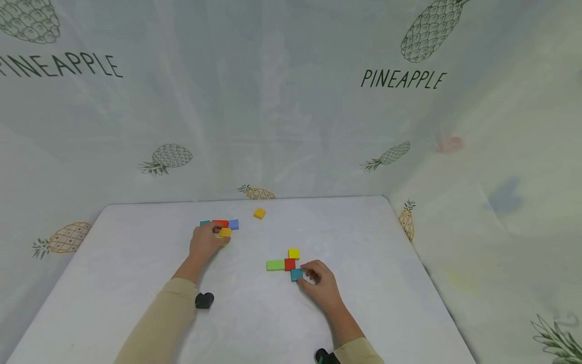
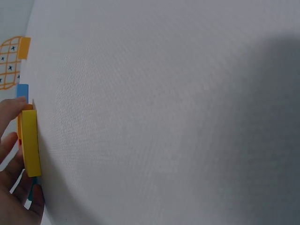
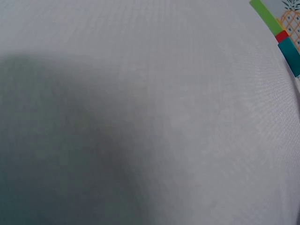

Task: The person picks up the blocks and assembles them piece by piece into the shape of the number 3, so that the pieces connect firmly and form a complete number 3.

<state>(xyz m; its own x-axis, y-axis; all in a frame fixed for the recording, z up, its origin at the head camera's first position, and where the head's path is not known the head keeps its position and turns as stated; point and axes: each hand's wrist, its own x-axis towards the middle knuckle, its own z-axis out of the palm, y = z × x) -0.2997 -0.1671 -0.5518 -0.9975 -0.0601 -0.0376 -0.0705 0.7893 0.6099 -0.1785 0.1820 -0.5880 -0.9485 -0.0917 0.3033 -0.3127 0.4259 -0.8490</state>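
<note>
My left hand [image 1: 206, 243] holds a yellow block [image 1: 225, 232] between thumb and finger; more yellow shows beneath it. Right behind stand a red block [image 1: 220, 222], a blue block [image 1: 234, 224] and a partly hidden teal block [image 1: 204, 223]. The left wrist view shows the left hand's fingers [image 2: 8, 112] around the yellow block [image 2: 31, 143]. With thumb and finger at opposite edges, my right hand [image 1: 324, 285] pinches a teal block [image 1: 296, 274]. It adjoins a red block [image 1: 289, 264], which has a green block [image 1: 275, 265] on its left and a yellow block [image 1: 293, 254] behind.
A lone orange-yellow block [image 1: 259, 213] lies near the far edge of the white table [image 1: 254, 323]. Behind the table hangs a pale pineapple-print curtain [image 1: 282, 101]. Dark devices are worn at the left wrist [image 1: 204, 301] and right wrist [image 1: 325, 356].
</note>
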